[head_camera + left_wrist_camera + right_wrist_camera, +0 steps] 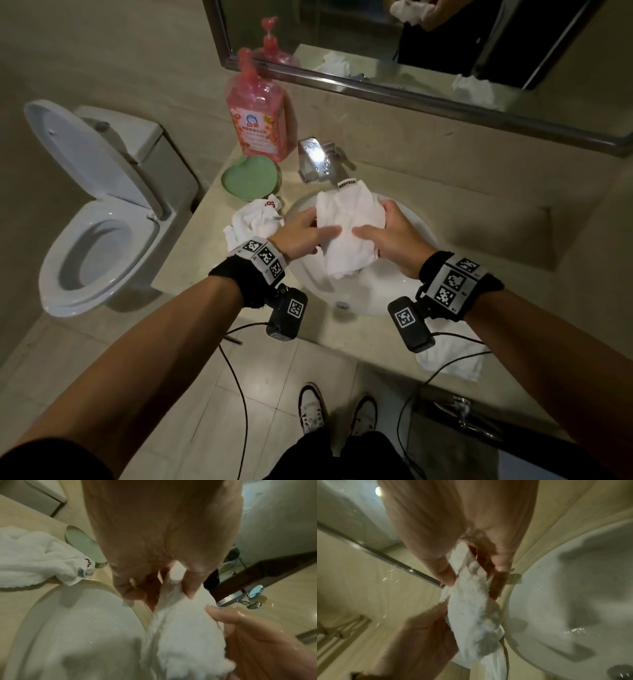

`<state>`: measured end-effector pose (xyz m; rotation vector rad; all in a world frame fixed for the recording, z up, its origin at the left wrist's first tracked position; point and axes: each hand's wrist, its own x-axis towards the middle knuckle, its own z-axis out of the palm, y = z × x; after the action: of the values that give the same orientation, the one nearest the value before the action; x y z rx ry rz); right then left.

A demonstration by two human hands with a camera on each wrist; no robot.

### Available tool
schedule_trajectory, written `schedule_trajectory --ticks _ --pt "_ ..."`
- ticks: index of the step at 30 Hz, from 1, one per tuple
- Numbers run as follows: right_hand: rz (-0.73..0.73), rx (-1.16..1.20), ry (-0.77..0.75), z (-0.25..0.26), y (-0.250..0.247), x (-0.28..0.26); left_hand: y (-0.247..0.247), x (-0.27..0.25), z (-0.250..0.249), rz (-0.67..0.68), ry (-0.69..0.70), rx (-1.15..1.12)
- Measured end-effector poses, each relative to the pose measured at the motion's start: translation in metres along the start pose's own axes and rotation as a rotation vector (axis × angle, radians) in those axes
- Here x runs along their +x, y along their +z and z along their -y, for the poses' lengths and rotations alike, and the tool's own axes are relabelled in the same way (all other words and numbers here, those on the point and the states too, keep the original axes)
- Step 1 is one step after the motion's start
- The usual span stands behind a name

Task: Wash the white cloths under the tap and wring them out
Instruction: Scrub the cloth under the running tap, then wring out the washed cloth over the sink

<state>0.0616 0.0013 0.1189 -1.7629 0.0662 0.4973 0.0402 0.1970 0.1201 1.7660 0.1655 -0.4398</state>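
I count three white terry cloths. The first, a wet white terry cloth, hangs bunched between my two hands above the round white ceramic basin, its black-lettered tag pointing to twelve o'clock, just below the square chrome tap. My left hand pinches its left edge, thumb on the near face and fingers curled behind; my right hand grips the right edge the same way. In the left wrist view the left thumb presses the fabric against the fingers. The basin itself holds no cloth, only droplets.

The second, a crumpled white cloth with a small red mark, lies on the beige stone counter at nine o'clock from the basin, touching its rim. The third white cloth lies at the counter's front edge at five o'clock.

One shallow green heart-shaped dish sits at ten o'clock; I see nothing in it. One pink pump bottle of soap, nearly full, stands behind it at eleven o'clock.
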Motion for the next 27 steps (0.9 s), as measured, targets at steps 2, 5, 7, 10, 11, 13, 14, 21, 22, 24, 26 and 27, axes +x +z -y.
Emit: schedule_trajectory --ticks 2,5,7,10,11,13,14,21,22,24,26,27 --pt "0.052 -0.005 0.001 -0.006 -0.004 -0.002 0.006 0.000 0.005 -0.053 0.032 0.006" --pt "0.018 -0.139 -0.089 -0.010 -0.010 -0.001 0.020 -0.002 0.012 -0.106 -0.018 -0.125" --pt "-0.040 -0.191 -0.114 -0.012 -0.012 -0.002 0.025 -0.001 0.013 -0.138 -0.122 -0.272" --pt "-0.025 -0.127 -0.104 -0.015 -0.017 -0.011 0.024 0.000 0.013 -0.196 -0.195 -0.292" --pt "-0.001 -0.120 -0.109 -0.017 -0.020 -0.015 0.023 -0.001 0.013 -0.189 -0.208 -0.297" --pt "0.036 -0.148 -0.133 -0.020 -0.028 -0.023 0.025 -0.002 0.016 -0.146 -0.249 -0.377" --pt "0.044 -0.174 -0.144 -0.022 -0.033 -0.026 0.028 -0.003 0.018 -0.130 -0.262 -0.414" --pt "-0.045 -0.228 0.026 -0.070 -0.084 -0.065 0.095 0.018 0.031 -0.168 -0.199 -0.079" --pt "-0.064 -0.244 0.064 -0.079 -0.094 -0.072 0.107 0.021 0.032 -0.134 -0.206 -0.025" --pt "-0.098 -0.292 0.125 -0.101 -0.116 -0.085 0.135 0.028 0.034 -0.073 -0.181 0.176" --pt "-0.127 -0.335 0.176 -0.123 -0.134 -0.096 0.164 0.031 0.039 0.025 -0.149 0.230" --pt "-0.143 -0.347 0.198 -0.134 -0.142 -0.099 0.177 0.033 0.043 0.108 -0.135 0.175"
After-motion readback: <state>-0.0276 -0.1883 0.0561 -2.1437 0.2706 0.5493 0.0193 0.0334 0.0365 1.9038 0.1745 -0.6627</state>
